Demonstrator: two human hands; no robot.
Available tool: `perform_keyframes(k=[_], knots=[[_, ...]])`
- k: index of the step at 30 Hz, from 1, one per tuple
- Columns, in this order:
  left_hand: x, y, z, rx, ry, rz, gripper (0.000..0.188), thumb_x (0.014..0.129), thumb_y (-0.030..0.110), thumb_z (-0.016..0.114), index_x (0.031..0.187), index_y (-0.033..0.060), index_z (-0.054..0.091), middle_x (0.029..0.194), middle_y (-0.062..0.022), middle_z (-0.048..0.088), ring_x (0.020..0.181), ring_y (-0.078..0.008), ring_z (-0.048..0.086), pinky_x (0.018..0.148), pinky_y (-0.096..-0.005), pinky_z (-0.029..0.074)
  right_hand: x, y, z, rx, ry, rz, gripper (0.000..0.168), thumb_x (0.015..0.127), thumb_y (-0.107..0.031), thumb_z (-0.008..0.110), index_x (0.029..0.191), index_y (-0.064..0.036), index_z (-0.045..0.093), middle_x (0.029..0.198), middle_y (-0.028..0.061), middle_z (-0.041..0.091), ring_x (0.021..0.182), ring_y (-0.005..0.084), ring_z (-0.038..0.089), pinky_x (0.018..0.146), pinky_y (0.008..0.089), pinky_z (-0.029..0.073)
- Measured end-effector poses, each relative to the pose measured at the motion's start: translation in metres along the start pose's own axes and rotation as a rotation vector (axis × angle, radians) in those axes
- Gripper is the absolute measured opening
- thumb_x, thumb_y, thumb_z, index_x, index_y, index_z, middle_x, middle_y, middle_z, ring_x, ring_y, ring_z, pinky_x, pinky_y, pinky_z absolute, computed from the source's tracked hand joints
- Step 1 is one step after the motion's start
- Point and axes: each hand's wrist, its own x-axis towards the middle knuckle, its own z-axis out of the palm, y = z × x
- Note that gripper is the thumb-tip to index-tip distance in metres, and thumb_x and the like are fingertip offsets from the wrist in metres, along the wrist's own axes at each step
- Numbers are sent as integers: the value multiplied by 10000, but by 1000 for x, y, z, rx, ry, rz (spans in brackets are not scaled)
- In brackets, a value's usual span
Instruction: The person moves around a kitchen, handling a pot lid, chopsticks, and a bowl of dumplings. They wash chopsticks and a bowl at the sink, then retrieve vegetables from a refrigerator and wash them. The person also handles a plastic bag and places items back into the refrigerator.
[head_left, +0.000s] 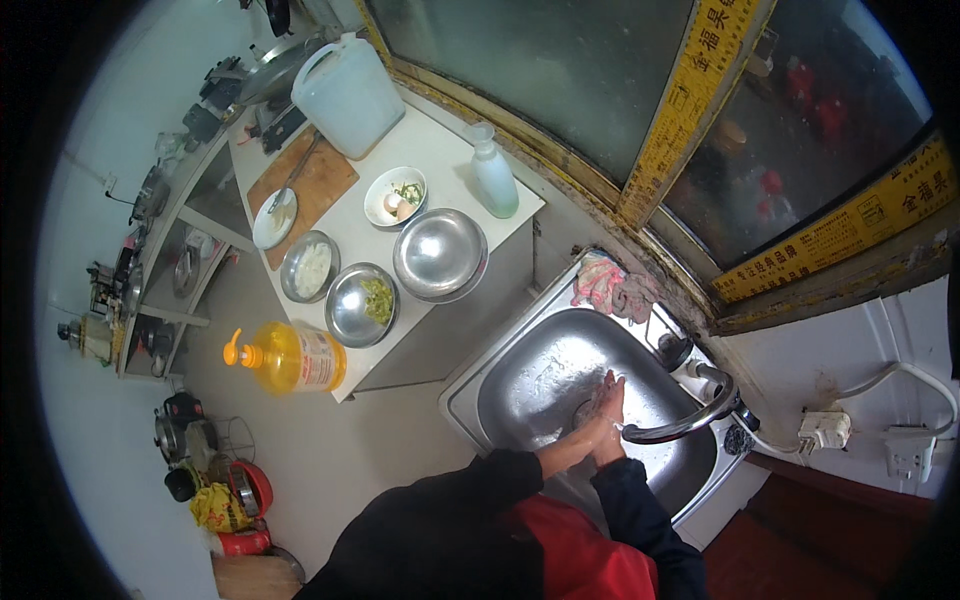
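Observation:
Over the basin of a stainless steel sink (517, 382), my left hand (597, 427) and my right hand (615, 397) are pressed against each other. They look wet, and neither visibly holds an object. Some fingers point towards the far side of the basin; the overlap hides the others. A curved chrome faucet (679, 427) reaches in from the right, its spout end beside my hands, with what looks like water at its mouth. Partly behind my hands is the drain (583, 414). Water drops dot the basin floor.
Crumpled cloths (615, 289) lie on the sink's back corner. A dark scrubber (739, 440) sits near the faucet base. Left of the sink, a white counter (450, 176) carries several metal bowls, a cutting board (322, 176), a pump bottle of yellow liquid (300, 358) and a plastic jug (349, 97).

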Motion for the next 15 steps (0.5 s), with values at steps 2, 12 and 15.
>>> perform_keyframes(k=[2, 12, 15], knots=[[7, -5, -7, -56, 38, -66, 763, 967, 594, 202, 1483, 33, 166, 1523, -116, 217, 1412, -214, 181, 1139, -313, 177, -11, 10, -4, -75, 100, -55, 517, 951, -444, 487, 1265, -38, 426, 1172, 86, 482, 1071, 218, 444, 931, 344, 337], [-2, -12, -17, -173, 119, -18, 680, 962, 448, 431, 1428, -16, 258, 1415, -188, 356, 1311, -303, 358, 1087, -375, 283, 13, -5, -13, -291, 177, -18, 399, 997, -400, 395, 870, -36, 497, 771, 113, 577, 691, 214, 547, 690, 340, 471], [-34, 16, -17, 766, 206, 254, 619, 903, 196, 545, 1409, -18, 259, 1368, -242, 352, 1252, -387, 398, 1016, -441, 349, 14, -32, -4, 132, 300, 4, 387, 985, -440, 433, 786, -110, 412, 576, 6, 382, 511, 145, 415, 513, 305, 420]])
